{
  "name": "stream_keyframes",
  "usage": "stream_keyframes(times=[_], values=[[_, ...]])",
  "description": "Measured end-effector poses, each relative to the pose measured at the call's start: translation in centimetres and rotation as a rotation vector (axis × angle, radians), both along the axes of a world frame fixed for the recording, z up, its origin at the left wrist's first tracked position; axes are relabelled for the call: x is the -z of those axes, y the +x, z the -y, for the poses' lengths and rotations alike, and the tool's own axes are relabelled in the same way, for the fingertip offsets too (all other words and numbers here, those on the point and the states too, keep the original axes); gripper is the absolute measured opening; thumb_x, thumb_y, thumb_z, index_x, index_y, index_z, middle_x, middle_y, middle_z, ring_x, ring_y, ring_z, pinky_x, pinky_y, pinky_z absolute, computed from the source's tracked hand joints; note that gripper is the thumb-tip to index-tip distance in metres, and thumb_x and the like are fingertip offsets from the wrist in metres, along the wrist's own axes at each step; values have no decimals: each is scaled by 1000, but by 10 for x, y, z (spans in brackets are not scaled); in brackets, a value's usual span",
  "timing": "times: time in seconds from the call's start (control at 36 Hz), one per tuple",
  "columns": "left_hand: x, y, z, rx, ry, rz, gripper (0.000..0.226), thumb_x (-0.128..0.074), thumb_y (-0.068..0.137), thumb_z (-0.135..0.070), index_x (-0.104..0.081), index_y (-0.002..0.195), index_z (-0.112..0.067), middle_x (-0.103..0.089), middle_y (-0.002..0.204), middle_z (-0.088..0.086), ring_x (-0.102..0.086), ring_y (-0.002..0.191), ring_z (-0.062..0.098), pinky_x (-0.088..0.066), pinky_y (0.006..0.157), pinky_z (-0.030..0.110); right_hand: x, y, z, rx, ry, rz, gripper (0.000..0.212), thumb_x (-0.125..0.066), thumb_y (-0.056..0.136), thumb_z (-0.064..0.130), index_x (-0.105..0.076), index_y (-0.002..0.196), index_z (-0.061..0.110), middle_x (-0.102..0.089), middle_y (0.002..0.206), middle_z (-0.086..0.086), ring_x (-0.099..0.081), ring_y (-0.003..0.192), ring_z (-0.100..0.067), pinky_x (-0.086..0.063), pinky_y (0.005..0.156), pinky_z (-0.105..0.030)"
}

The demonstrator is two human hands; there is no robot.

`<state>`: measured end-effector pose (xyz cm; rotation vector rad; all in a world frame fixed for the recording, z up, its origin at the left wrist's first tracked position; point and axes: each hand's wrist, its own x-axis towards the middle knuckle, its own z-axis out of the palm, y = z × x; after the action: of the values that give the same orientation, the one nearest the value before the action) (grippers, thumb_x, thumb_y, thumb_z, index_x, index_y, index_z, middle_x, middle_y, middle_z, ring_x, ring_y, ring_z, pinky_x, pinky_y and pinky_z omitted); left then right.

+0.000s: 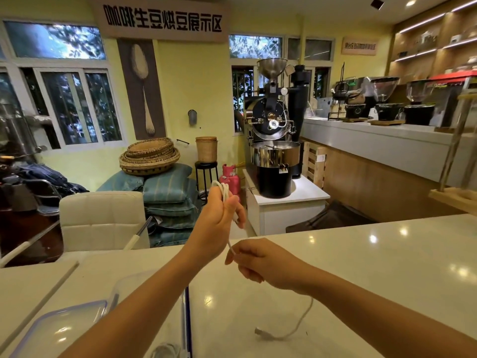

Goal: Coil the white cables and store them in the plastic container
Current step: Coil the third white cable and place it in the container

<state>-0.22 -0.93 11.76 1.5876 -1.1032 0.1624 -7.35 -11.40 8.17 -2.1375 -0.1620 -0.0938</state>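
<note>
Café counter [361, 254] glossy white; left hand [216, 218] grips coiled white cable [224, 190]; right hand [254, 259] pinches strand.

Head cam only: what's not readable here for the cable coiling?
- Loop count of the cable: the left hand wraps most of the coil.
- Container contents: left forearm crosses it and the bottom edge cuts it off.
- Cable run between the right hand and the plug: hidden under the right forearm.
</note>
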Motion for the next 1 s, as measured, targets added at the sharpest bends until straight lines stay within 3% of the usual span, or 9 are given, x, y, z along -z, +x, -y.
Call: stream_keyframes(times=[0.17,0.25,0.33,0.42,0.53,0.64,0.75,0.83,1.0], values=[[3,-2,16,60,-113,-182,20,-25,97,-22,-38,81,-21,-60,63,-1,-56,55,-1,-43,63,10,5,-3,-3,5,14,-161,32,-35,96,24,-56,73,32,-48,60,8,-46,45,1,-37,49,-7],[1,1,20,110,-188,-350,26,-23,98,-24,-42,83,-15,-65,55,-7,-59,56,1,-42,76,20,7,-3,0,56,-28,-163,31,-34,97,23,-56,75,26,-48,60,6,-42,52,-5,-36,56,-15],[2,3,22,137,-217,-385,28,-22,98,-23,-42,81,-14,-66,53,-8,-60,57,1,-41,83,26,9,-5,0,85,-92,-157,28,-33,97,22,-55,81,19,-47,60,6,-41,53,-6,-35,58,-18],[8,9,22,67,-160,-335,25,-23,98,-22,-41,82,-17,-65,57,-4,-59,57,-1,-42,77,21,7,-7,-2,79,-127,-129,27,-31,97,22,-54,82,19,-46,59,6,-41,52,-6,-35,58,-17],[19,20,16,-29,-41,-190,21,-25,98,-18,-37,81,-22,-60,67,1,-58,58,-4,-42,64,2,-4,-13,-3,55,-177,-89,23,-36,95,23,-53,80,21,-46,60,8,-42,53,-5,-36,58,-16],[37,29,3,-83,157,-65,23,-28,97,-14,-35,76,-21,-54,62,-1,-51,53,1,-41,59,8,-24,-22,5,24,-343,-39,15,-47,91,21,-61,90,16,-46,66,15,-44,61,-1,-35,60,-14],[52,27,-9,10,293,-177,27,-27,97,-18,-37,73,-12,-55,59,3,-51,50,9,-44,62,26,-53,-24,20,37,-537,52,22,-50,90,26,-64,92,9,-48,66,9,-44,61,-5,-32,55,-14],[52,12,-13,147,289,-230,37,-24,95,-30,-42,70,-9,-56,49,-1,-50,46,6,-46,58,24,-75,-20,34,73,-572,135,22,-54,86,27,-66,90,8,-50,63,11,-47,59,-6,-35,55,-13],[33,-21,-14,439,163,-410,48,-18,91,-49,-53,71,-22,-56,45,-3,-49,46,5,-50,69,20,-88,-7,58,79,-321,217,12,-59,83,12,-69,80,8,-55,61,11,-54,55,8,-40,54,-1]])
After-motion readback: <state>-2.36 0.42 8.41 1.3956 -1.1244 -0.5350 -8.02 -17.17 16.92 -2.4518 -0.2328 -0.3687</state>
